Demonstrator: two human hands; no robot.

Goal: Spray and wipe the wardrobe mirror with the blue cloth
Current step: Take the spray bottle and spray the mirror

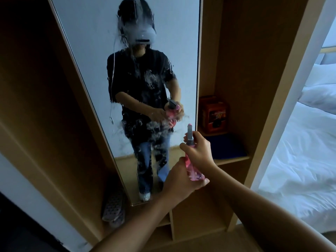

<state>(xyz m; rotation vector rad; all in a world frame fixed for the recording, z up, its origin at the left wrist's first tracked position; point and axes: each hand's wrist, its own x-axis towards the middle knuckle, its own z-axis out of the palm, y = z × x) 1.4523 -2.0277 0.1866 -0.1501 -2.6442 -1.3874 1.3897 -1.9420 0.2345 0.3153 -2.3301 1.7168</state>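
Head view: a person stands before the wardrobe mirror [94, 51], a tall narrow pane set in a light wooden wardrobe [209, 70]. Wet spray streaks and white foamy blotches cover the glass from the top down to about knee height of the reflection, blurring it. Both bare hands hold a pink spray bottle [192, 168] in front of the mirror's lower right part. The bottle is translucent pink with a grey spray head and a small pink nozzle tip, pointed up and toward the glass. The right hand [198, 151] is curled round the neck just under the grey head; the left hand [180, 180] is wrapped round the lower body of the bottle. A dark blue cloth [227, 146] lies flat on an open shelf [234, 158] to the right of the mirror, untouched, just below a red-orange box [214, 113] on the shelf above. A grey perforated slipper [113, 208] leans at the foot of the mirror, left. A bed with white bedding [300, 142] fills the far right.
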